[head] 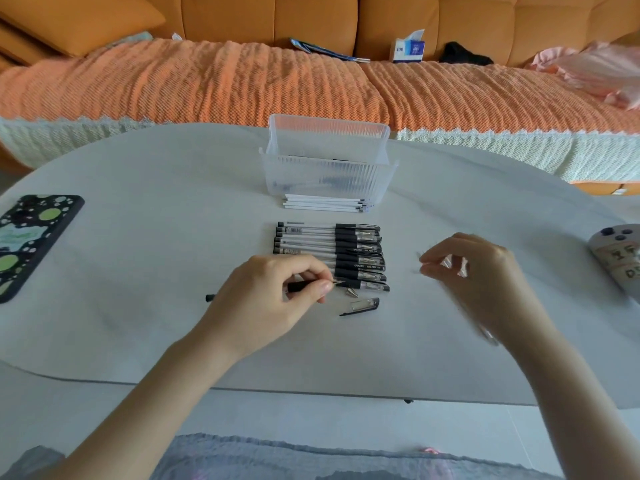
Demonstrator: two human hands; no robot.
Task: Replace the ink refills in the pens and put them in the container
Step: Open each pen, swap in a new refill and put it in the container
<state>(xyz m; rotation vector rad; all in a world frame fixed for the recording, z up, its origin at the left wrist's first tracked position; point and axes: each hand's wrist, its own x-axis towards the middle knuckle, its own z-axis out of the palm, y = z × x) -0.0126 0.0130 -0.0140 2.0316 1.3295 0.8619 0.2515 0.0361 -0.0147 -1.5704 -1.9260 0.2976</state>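
Black rubber and clear plastic make up the opened pen (296,286), which sits near the middle of the table (138,237), pinched between the thumb and curled fingers of the left hand (266,299) with its nose toward 3 o'clock. Its metal cone (351,292) and cap (362,305) lie loose on the table just at 4 o'clock of that nose, so this pen appears to be mid-swap. At 12 o'clock of it is a row of capped pens (332,254), seemingly waiting their turn, and beyond them a stack of white refills (325,204) lies against the front of the ribbed clear container (325,161). A few dim shapes show through its wall, so little seems finished and most of the job is left. The right hand (474,271) hovers at 3 o'clock, palm down, fingertips drawn together. It is blurred, and whether the faint streak beneath it is a refill it holds cannot be told. A phone (31,240) lies at 9 o'clock and a remote (620,258) at the 3 o'clock edge.
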